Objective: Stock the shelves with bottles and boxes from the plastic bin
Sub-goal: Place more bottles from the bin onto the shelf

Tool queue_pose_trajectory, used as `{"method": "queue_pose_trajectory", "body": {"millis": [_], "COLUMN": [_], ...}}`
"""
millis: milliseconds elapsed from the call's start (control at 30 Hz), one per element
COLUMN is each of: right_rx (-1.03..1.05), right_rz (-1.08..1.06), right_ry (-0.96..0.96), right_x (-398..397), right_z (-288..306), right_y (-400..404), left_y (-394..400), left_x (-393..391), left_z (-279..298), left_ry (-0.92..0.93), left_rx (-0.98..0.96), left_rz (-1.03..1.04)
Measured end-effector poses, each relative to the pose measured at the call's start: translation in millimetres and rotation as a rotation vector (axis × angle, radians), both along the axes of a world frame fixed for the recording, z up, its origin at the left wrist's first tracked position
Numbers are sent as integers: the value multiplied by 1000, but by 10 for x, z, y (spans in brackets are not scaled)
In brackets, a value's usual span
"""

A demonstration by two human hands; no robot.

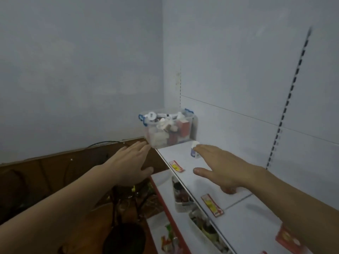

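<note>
At the far end of the top shelf sits the plastic bin, full of boxes and bottles; both hands reach toward it, left hand and right hand flat-fingered, grip wide, holding nothing, a small white bottle standing by the right fingertips.

We held our bare left hand and bare right hand outstretched, palms down, fingers straight and spread.

1. A pale wall fills the far left.
2. A brown wooden panel runs below it.
3. A black cable loops along the panel's top.
4. A dark round object, blurred, sits near the bottom.
</note>
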State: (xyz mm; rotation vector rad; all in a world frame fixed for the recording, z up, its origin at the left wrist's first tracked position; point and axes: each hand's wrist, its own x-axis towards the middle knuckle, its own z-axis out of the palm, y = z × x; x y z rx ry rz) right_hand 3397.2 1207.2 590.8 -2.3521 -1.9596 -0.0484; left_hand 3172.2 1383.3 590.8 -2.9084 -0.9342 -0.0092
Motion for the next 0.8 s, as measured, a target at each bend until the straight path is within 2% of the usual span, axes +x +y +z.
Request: {"method": "queue_pose_trajectory", "body": {"millis": [133, 400, 600, 800], "right_rx": [10, -9, 70, 156], "right_rz": [18, 83, 110, 80], "right_ry": [36, 87, 126, 173], "right_x": [420, 1120, 1273, 1357], "right_z": [20, 206, 115, -79], "right_y": [847, 2529, 3762, 4751], "left_y": [725, 2154, 3031, 4074], "left_x": [295, 931, 1264, 1699], "left_z": [-6, 217, 260, 7], "left_ry": [-3, -62, -156, -263], "left_rx": [-47, 3, -85, -137], "left_rz": [29, 76, 15, -100]}}
